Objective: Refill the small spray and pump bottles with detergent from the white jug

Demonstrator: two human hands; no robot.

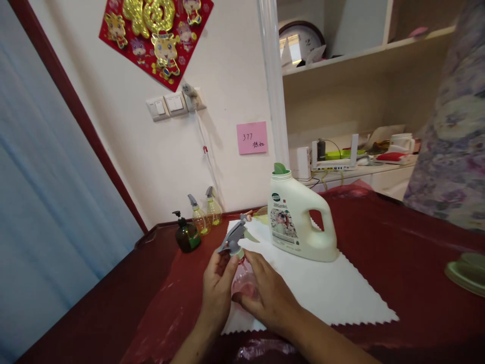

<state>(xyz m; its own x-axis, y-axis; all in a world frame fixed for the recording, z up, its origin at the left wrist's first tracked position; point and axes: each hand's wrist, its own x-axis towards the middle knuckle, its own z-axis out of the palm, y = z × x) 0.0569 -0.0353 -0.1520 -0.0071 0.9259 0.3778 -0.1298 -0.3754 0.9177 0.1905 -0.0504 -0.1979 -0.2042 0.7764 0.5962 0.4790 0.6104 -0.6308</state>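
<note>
A small clear pink spray bottle (243, 279) with a grey trigger head (232, 238) stands on a white cloth (333, 288). My left hand (217, 290) wraps its left side, fingers near the neck. My right hand (270, 296) holds its right side and base. Both hands are closed on the bottle. A cream detergent jug (299, 217) with a green cap stands on the cloth just behind and to the right.
At the back left of the dark red table (409, 242) stand a brown pump bottle (187, 235) and two yellow spray bottles (206, 212). A green dish (468, 273) lies at the right edge. Shelves with clutter are behind; a person's patterned garment (452, 141) is at right.
</note>
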